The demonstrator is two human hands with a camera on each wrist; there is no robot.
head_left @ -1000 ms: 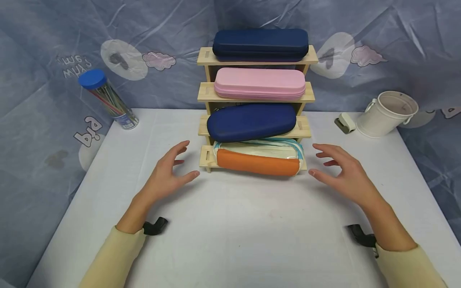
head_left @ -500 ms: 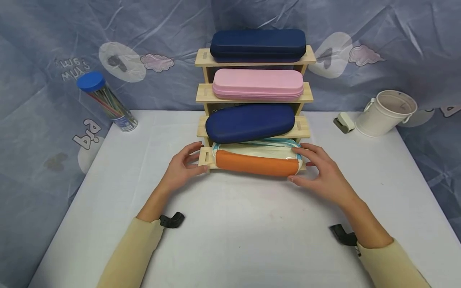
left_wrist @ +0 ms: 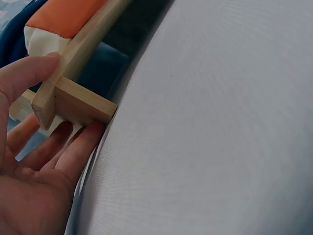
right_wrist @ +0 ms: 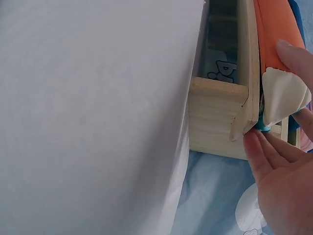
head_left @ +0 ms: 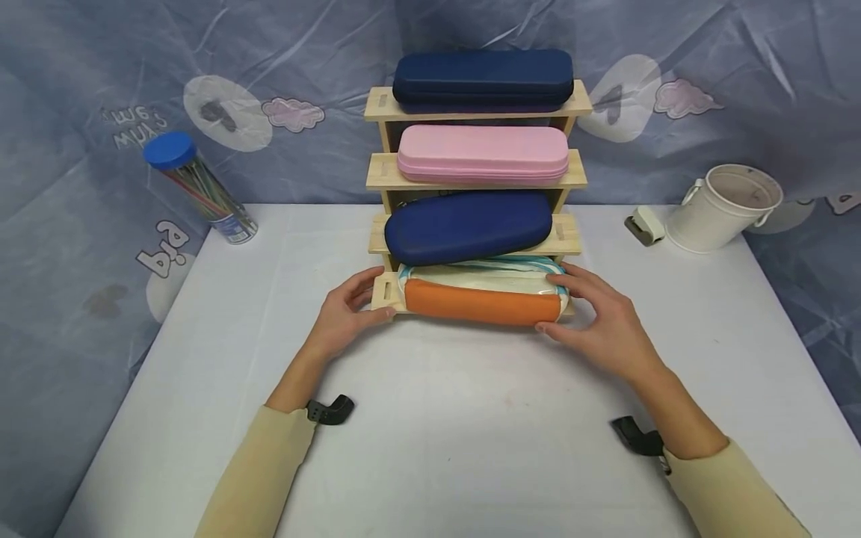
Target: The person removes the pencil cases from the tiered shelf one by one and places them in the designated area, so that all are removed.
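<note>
A tiered light-wood shelf [head_left: 565, 236] stands at the back of the table. On its lowest tier lies an orange, cream and clear pencil case [head_left: 480, 301] with turquoise trim. My left hand [head_left: 344, 317] holds the left end of that tier; in the left wrist view its thumb lies on the front edge of the board [left_wrist: 78, 56], the other fingers behind the wooden end. At the opposite side, my right hand [head_left: 602, 325] grips the pencil case's right end, thumb on the orange front [right_wrist: 274, 34]. Some right fingertips touch the shelf's edge below.
Higher tiers carry a blue pencil case [head_left: 468, 226], a pink case [head_left: 483, 153] and a dark navy case [head_left: 483, 80]. A blue-lidded tube of sticks [head_left: 202, 187] stands left. To the right are a white bucket [head_left: 720, 213] and a small white-and-grey object [head_left: 646, 226].
Both hands have come inward from beside the shelf. The left has taken hold of the lowest tier's end, the right the pencil case's end. In the last half second they barely moved.
</note>
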